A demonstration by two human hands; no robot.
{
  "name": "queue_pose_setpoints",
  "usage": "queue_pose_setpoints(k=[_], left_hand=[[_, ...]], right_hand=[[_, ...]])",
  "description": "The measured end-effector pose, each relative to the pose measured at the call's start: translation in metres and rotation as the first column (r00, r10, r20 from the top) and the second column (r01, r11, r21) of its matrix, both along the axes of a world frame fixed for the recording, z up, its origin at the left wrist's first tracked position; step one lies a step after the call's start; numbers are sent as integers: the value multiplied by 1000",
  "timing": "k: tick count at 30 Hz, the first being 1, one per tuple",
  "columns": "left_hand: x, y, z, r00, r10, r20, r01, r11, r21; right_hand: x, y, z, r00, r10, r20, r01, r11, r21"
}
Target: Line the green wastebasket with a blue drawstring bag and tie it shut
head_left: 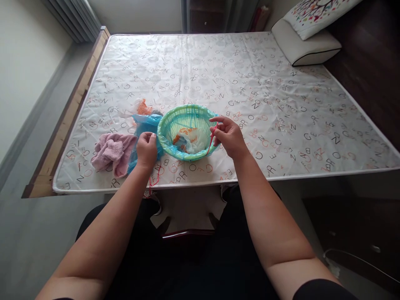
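A green plastic basket (161, 135) is set near the close edge of a mattress (200, 83), between the two hands. Along its wall and rim, patches of blue are seen, apparently thin plastic film. Inside the basket, a crumpled whitish plastic bag (192, 141) with orange marks is held.

By the right hand (215, 128), raised at the basket's right rim, a thin red string (211, 141) is grasped between the fingers; its lower part is hung down across the near right rim. The left hand (147, 148) is held just left of the basket, in front of a blue plastic bag (146, 124), with its fingers curled in; whether anything is gripped there cannot be told. Below it, another red string (155, 177) is draped at the mattress's near edge.

To the left of the blue bag, a bunched pink cloth (113, 152) is laid, and on its far side a crumpled clear bag with orange print (143, 107) is placed. The mattress is patterned with scattered letters and is bordered on the left by a wooden bed rail (67, 129). At the far right corner, a printed pillow (317, 16) is rested on a white cushion (304, 43).
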State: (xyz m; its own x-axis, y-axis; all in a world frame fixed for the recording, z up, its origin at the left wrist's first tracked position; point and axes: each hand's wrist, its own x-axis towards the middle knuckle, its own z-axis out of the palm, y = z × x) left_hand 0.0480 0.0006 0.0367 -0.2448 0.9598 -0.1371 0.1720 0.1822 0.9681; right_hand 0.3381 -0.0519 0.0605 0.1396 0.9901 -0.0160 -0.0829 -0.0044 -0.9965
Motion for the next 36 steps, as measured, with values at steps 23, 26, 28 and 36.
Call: queue_pose_setpoints(k=[23,26,28,36], left_hand=[[49,-51,64,872,-404,277,481,816,-322],[49,-57,64,882,-432,189,466,860,-209],[46,-60,61,895,-418,154,436,893,-113],[35,-64,54,965,-227,134,218,973,81]], right_hand=[[-18,0,10,997,-1,71,5,999,-53],[-16,1,9,975,-35,219,42,999,-29],[-13,1,8,942,-73,327,78,997,-2],[-7,5,0,899,-247,361,259,966,17]])
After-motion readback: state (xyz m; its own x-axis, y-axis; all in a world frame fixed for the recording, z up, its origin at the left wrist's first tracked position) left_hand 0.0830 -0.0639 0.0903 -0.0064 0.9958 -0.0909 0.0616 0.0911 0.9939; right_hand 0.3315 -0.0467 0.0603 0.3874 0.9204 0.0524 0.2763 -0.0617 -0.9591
